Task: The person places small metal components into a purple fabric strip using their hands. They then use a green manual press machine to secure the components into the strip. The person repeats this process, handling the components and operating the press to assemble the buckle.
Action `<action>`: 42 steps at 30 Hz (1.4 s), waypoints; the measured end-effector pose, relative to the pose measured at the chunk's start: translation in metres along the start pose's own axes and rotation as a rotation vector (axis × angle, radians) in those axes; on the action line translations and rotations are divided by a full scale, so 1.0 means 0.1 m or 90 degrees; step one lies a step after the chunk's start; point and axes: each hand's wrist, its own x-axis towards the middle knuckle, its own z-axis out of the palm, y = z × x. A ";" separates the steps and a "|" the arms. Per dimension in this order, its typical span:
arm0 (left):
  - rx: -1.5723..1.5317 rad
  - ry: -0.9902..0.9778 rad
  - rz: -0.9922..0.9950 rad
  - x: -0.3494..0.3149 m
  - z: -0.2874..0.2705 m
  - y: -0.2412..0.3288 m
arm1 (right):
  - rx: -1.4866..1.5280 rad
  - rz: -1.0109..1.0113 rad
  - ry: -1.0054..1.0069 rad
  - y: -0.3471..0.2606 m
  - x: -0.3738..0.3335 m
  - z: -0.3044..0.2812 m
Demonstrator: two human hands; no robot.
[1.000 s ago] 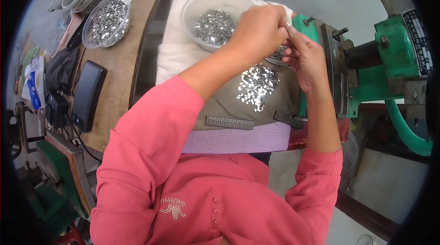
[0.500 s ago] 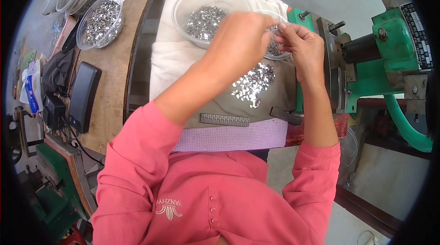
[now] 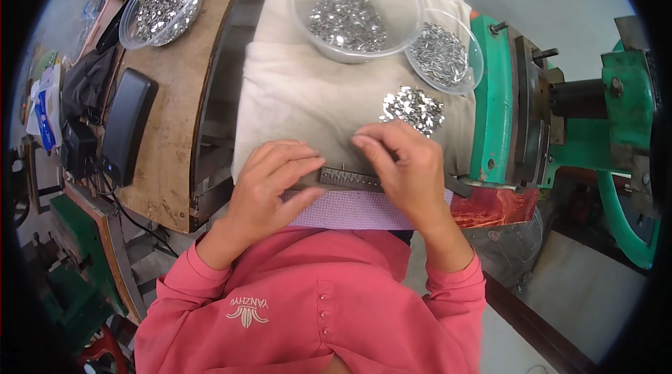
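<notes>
My left hand (image 3: pixel 271 179) hovers at the left end of a dark slotted metal bar (image 3: pixel 348 177), its fingers stretched and apart with nothing visible in them. Above the bar's right part is my right hand (image 3: pixel 406 167), thumb and forefinger brought together; anything between their tips is too small to make out. A thin upright piece stands up from the bar near its middle. Beyond my right hand, a loose heap of small shiny metal pieces (image 3: pixel 414 108) lies on the pale cloth (image 3: pixel 280 87).
Behind the heap are a large clear bowl (image 3: pixel 297 6) of shiny pieces and a smaller clear bowl (image 3: pixel 478 59) of small metal pins. A green machine (image 3: pixel 490 143) stands at right. On the left wooden bench (image 3: pixel 171 129) are another filled bowl (image 3: pixel 126 30) and a black device (image 3: pixel 131 125).
Both hands have come back from the smaller bowl toward me, to the slotted bar. My left hand has spread its fingers; the view has shifted slightly.
</notes>
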 end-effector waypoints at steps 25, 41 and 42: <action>0.020 0.031 -0.044 -0.14 0.13 -0.01 | -0.266 -0.067 0.036 0.07 -0.12 0.07; 0.028 0.047 -0.025 -0.12 0.15 -0.02 | -0.044 0.081 -0.151 -0.07 -0.11 0.07; 0.025 0.049 -0.025 -0.12 0.16 -0.02 | -0.055 0.081 -0.158 -0.08 -0.11 0.08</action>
